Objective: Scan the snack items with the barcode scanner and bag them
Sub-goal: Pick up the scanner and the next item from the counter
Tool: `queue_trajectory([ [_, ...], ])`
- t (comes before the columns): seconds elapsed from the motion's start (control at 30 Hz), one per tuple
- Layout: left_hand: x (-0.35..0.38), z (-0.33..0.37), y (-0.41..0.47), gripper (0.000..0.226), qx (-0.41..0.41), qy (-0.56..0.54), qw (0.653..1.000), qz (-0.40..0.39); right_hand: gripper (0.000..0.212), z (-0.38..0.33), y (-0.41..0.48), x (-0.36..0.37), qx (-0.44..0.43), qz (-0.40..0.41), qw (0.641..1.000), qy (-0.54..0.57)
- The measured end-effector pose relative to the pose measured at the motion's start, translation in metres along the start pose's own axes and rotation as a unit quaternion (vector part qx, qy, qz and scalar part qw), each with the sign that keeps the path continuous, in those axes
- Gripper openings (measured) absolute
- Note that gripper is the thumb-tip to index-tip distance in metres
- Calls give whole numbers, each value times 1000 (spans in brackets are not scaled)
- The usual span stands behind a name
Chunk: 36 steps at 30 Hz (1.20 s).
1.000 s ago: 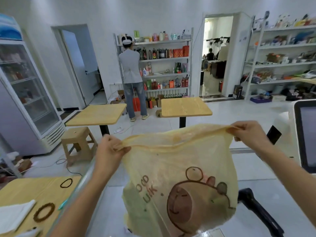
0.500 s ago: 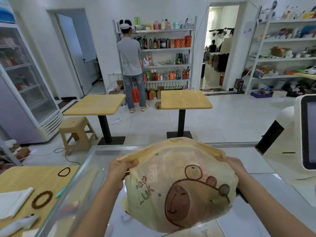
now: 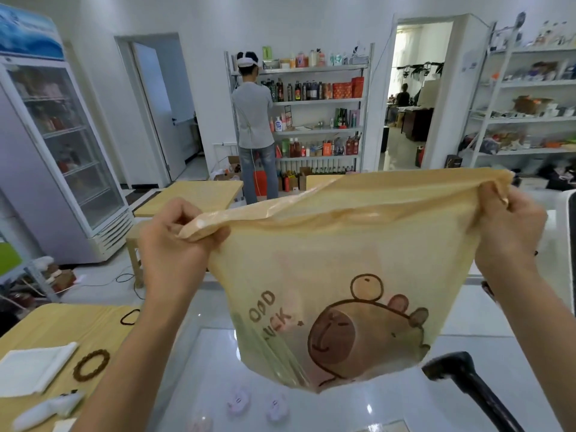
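Behind the glass counter (image 3: 212, 347) we see a shop room with shelves (image 3: 321, 99) of bottles, where a person (image 3: 254, 120) stands with the back to us. We hold the bag (image 3: 343, 260) up in the air over the counter. It is a thin yellow plastic bag, half transparent, with a brown cartoon animal that carries an orange on its head, and brown letters "OOD" and "UCK" beside it. Its top edge is stretched wide between our hands and its bottom hangs free. Our left hand (image 3: 174, 244) is closed like a fist around the left corner of this edge. Our right hand (image 3: 511, 226) grips the right corner, with the fingers curled over the plastic. The black scanner (image 3: 461, 372) shows at lower right, near the bottom of the bag.
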<state>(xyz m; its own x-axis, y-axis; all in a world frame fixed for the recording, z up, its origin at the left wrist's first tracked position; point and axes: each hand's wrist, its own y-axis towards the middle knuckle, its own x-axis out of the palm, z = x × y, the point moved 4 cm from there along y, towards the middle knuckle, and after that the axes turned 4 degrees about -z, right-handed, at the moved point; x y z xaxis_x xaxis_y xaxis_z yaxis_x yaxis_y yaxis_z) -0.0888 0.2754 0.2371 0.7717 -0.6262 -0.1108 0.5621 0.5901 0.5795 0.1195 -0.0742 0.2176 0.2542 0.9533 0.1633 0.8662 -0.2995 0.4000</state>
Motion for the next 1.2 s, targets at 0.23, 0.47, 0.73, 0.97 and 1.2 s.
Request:
queue_trajectory([
  [0.23,48,-116,39,25,-220,78,968,-95,20,74,12,44,183,-98,974,-86],
  [0.47,78,-154,22,22,-180,182,957,-138,5,110,8,33,149,-152,960,-180],
  [0.73,69,-161,12,52,-187,180,939,-224,12,101,4,15,66,-191,949,-243],
  [0.97,100,-88,8,116,79,317,895,-305,15,97,-4,24,31,-239,927,-287],
  [1.2,128,-115,3,103,21,427,813,-396,18,116,-2,-1,70,-221,907,-353],
])
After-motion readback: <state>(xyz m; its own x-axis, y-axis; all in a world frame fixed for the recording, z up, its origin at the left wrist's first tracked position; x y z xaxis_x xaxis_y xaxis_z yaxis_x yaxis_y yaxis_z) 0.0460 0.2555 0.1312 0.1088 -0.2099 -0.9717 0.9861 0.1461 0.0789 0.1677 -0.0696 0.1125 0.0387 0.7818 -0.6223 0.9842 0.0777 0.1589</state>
